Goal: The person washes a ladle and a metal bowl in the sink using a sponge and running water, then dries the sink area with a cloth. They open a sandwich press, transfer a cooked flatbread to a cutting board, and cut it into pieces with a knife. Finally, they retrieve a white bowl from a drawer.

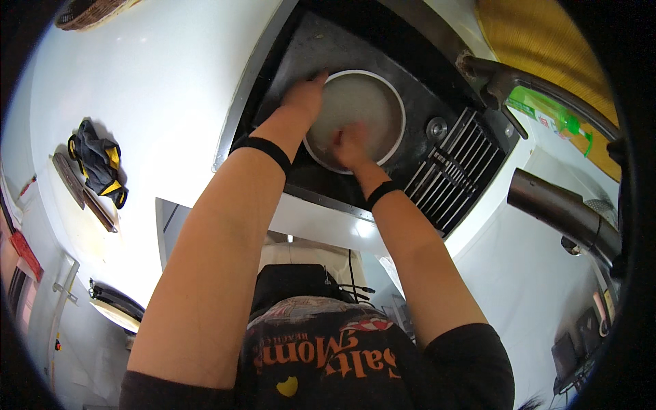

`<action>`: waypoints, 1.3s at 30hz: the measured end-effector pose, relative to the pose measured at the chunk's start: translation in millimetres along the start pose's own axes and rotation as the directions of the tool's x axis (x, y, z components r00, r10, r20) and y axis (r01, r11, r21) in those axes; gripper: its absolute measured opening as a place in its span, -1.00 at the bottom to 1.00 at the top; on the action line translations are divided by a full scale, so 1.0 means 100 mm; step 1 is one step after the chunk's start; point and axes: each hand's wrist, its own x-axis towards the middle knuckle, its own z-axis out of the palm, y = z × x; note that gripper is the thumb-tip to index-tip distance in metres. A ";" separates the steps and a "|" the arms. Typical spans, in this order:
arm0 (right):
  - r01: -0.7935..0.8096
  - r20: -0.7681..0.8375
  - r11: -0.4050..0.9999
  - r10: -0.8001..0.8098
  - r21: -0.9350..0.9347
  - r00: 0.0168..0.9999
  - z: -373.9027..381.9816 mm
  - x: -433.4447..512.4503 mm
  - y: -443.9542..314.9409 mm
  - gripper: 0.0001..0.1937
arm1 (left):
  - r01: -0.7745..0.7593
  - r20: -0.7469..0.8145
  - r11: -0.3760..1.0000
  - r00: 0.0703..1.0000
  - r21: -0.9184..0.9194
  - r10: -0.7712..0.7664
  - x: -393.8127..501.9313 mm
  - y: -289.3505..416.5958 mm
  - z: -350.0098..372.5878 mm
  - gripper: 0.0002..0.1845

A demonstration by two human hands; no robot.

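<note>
A round metal pot point(401, 102) with a pale rim stands in the black sink point(328, 43). Cloudy whitish water point(359, 97) fills part of it; whatever lies under the surface is hard to make out. My left hand point(306, 97) holds the pot's left rim. Inside the pot, near the rim closest to me, my right hand point(351, 143) is in the cloudy water. Motion blurs its fingers, so I cannot tell whether they hold anything. Each forearm has a black band around it.
A metal drain rack point(446, 174) spans the sink's right end, near a round drain fitting point(437, 128). A dark faucet point(538, 82) and a green pump bottle point(553, 115) stand beyond. On the white counter at left lie a cleaver point(82, 189) and a grey-and-yellow cloth item point(100, 161).
</note>
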 end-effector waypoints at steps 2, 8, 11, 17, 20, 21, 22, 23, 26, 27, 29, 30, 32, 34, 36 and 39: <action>-0.077 0.057 0.973 0.066 0.219 0.996 0.11 0.24 -0.23 -0.74 | 0.017 0.013 1.000 1.000 0.002 -0.017 -0.03 0.02 -0.01 -0.35; -0.281 0.053 0.171 0.764 0.944 0.643 -0.09 1.14 -0.05 -0.83 | 0.036 0.010 0.999 0.999 -0.028 -0.036 -0.04 0.08 -0.05 -0.43; 0.302 0.184 -0.308 0.908 0.902 0.376 -0.38 1.10 0.13 -0.89 | 0.030 0.007 1.000 1.000 0.000 -0.030 -0.02 0.07 -0.04 -0.44; 0.310 0.104 -0.220 0.931 0.925 0.350 -0.64 1.20 -0.06 -0.87 | -0.016 -0.006 0.999 1.000 0.035 0.016 0.00 0.03 0.01 -0.45; 0.267 0.128 -0.291 0.860 0.919 0.494 -0.52 1.24 -0.36 -0.88 | 0.001 -0.004 0.998 1.000 0.069 -0.001 0.01 0.05 0.00 -0.43; 0.239 0.100 -0.284 0.812 0.928 0.575 -0.49 1.23 -0.41 -0.90 | 0.003 -0.003 0.997 1.000 0.079 -0.003 0.01 0.05 -0.01 -0.42; 0.212 0.078 -0.272 0.767 0.939 0.637 -0.48 1.21 -0.43 -0.91 | 0.010 0.005 0.997 1.000 0.078 -0.011 0.00 0.05 -0.01 -0.44; 0.148 0.094 -0.271 0.711 0.951 0.697 -0.47 1.17 -0.42 -0.91 | 0.010 0.007 0.997 1.000 0.073 -0.011 -0.01 0.06 -0.02 -0.45; 0.292 0.057 -0.335 0.738 0.896 0.672 -0.58 1.10 -0.12 -0.85 | -0.018 0.002 0.998 1.000 0.060 0.018 -0.04 0.05 -0.03 -0.47; 0.296 0.162 -0.400 0.790 0.867 0.592 -0.62 1.09 0.00 -0.83 | -0.030 0.000 0.998 1.000 0.052 0.031 -0.05 0.04 -0.03 -0.47; 0.383 0.291 -0.450 0.866 0.807 0.406 -0.65 1.12 0.14 -0.78 | -0.027 -0.018 0.996 0.999 0.084 0.029 -0.05 0.03 -0.01 -0.48; 0.325 0.259 -0.450 0.832 0.832 0.490 -0.63 1.16 0.15 -0.79 | -0.030 -0.035 0.994 0.999 0.102 0.034 -0.05 0.02 -0.01 -0.48; 0.148 0.313 -0.439 0.803 0.886 0.507 -0.54 1.21 0.07 -0.79 | -0.044 -0.042 0.996 0.998 0.083 0.048 -0.03 0.02 -0.01 -0.49; -0.403 0.158 0.356 0.552 0.843 0.819 -0.41 1.20 -0.09 -0.90 | -0.052 -0.023 0.997 0.998 0.057 0.053 -0.02 0.02 -0.02 -0.48; -0.441 0.147 0.528 0.507 0.726 0.849 -0.26 1.11 -0.33 -0.82 | -0.066 0.010 0.998 0.998 0.008 0.066 -0.01 0.02 -0.04 -0.44; 0.079 -0.263 0.885 0.050 0.459 0.964 -0.20 0.90 -0.49 -0.75 | -0.060 -0.006 0.998 0.998 -0.021 0.060 -0.01 0.02 -0.06 -0.47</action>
